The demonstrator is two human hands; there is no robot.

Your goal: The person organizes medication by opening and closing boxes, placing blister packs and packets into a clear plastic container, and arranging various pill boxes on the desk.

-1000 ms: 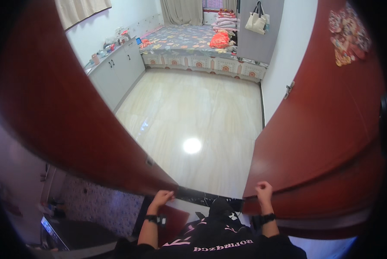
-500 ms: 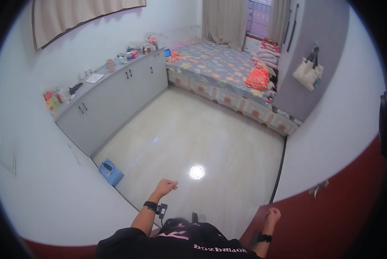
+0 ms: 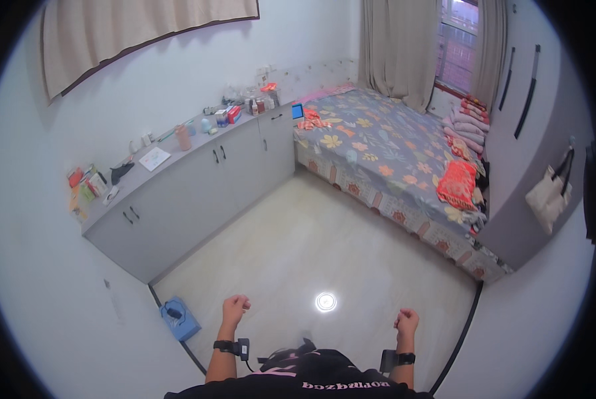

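My left hand (image 3: 235,310) is held out over the floor with its fingers curled in. Nothing shows in it. The blue box (image 3: 181,320), with a small black device and cord on top, is the nearest thing to it. My right hand (image 3: 406,322) is raised at a similar height, fingers loosely closed, and seems to hold nothing. Each wrist wears a black strap with a small dark module. Both hands are in the air and touch nothing.
Along the left wall runs a low grey cabinet (image 3: 198,193) with bottles, boxes and papers on top. Ahead stands a bed (image 3: 371,153) with a floral sheet, red cloth (image 3: 457,185) and folded bedding (image 3: 467,126). A cream bag (image 3: 548,199) hangs on the right wardrobe. Pale glossy floor (image 3: 298,246) lies between.
I have moved forward into the room, and the bed and cabinet appear larger. The red door at the right has left the view. Both hands remain closed, the right now over the floor.
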